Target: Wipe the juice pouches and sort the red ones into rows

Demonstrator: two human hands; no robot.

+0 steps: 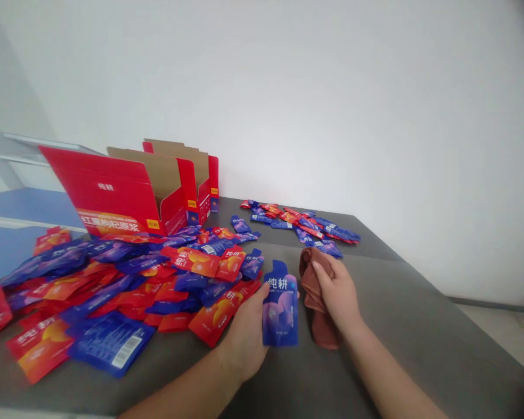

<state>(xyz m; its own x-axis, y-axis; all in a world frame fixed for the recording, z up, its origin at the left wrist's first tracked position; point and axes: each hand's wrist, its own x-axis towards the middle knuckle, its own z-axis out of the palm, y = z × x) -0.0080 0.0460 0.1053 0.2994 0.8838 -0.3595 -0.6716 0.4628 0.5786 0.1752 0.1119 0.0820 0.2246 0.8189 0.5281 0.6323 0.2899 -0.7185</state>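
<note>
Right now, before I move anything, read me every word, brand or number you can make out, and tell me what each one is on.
"纯耕" on the blue pouch in the left hand.
"纯耕" on the red carton.
"红枣枸杞原浆" on the carton's orange band.
"纯耕" on a red pouch in the pile.
The small print and the barcode on a blue sachet are too small to read.

The blue plastic pouch (280, 311) looked glossy and smooth, the brown cloth towel (319, 302) rough, the red cardboard carton (109, 192) smooth, and the grey tabletop (402, 343) matt, probably laminate.
</note>
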